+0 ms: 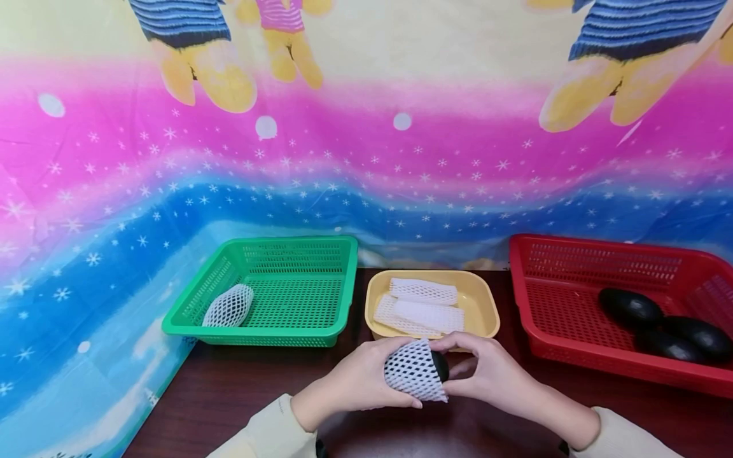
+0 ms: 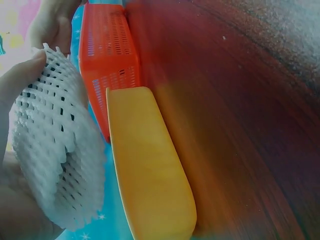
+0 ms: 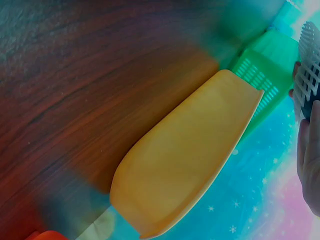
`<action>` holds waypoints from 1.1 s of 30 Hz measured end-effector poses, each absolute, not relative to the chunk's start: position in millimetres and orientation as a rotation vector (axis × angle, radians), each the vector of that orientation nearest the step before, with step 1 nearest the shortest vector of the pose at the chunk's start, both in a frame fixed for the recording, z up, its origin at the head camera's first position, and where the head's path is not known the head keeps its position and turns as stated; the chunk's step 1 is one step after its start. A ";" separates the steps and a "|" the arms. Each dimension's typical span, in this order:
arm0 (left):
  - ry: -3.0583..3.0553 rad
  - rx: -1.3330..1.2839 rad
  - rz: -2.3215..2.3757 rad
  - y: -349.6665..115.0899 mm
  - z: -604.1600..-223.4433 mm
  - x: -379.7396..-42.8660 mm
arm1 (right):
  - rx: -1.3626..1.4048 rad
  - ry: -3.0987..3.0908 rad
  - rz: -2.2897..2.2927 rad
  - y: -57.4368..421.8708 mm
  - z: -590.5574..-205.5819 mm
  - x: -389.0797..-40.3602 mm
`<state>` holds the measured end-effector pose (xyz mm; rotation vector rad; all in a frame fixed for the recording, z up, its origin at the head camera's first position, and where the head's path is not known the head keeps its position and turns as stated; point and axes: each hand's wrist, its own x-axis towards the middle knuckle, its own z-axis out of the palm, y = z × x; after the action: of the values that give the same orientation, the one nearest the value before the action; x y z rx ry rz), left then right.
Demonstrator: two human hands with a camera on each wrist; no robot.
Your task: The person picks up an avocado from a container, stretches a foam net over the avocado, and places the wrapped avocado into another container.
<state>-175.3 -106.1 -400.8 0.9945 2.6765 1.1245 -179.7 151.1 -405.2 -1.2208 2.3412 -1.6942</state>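
My left hand [image 1: 357, 375] grips a white foam net sleeve [image 1: 411, 372] from its left side, thumb below and fingers behind. Inside the sleeve is a black, glossy egg-shaped fruit [image 1: 440, 365], whose dark end shows at the right opening. On that side my right hand [image 1: 495, 375] pinches the sleeve's edge between thumb and fingers around the fruit's bare end. In the left wrist view the net [image 2: 60, 135] fills the left part and hides most of the fruit. The right wrist view catches only part of the net [image 3: 310, 70] and the right hand [image 3: 311, 160].
Behind the hands stands a yellow tub [image 1: 481, 299] with several flat foam nets [image 1: 426, 312]. A green basket [image 1: 343, 299] at the left holds one netted fruit [image 1: 230, 306]. At the right, a red basket [image 1: 532, 318] holds several bare black fruits [image 1: 630, 308].
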 end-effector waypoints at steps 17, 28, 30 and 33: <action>2.520 0.907 1.086 -109.2 -395.5 -179.9 | -1.234 2.369 -1.648 159.6 -408.8 -182.9; 2.663 0.803 1.302 -110.6 -396.5 -183.9 | -1.167 2.306 -1.734 169.4 -411.6 -189.5; 2.705 0.764 1.366 -110.5 -394.9 -183.3 | -1.130 2.292 -1.774 170.7 -411.3 -189.8; 2.739 0.702 1.470 -110.3 -392.6 -181.9 | -1.094 2.279 -1.842 171.6 -409.5 -190.6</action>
<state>-181.9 -110.3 -392.6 0.7016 2.7394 1.4700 -190.6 171.6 -409.5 -1.0938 2.2788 -1.8417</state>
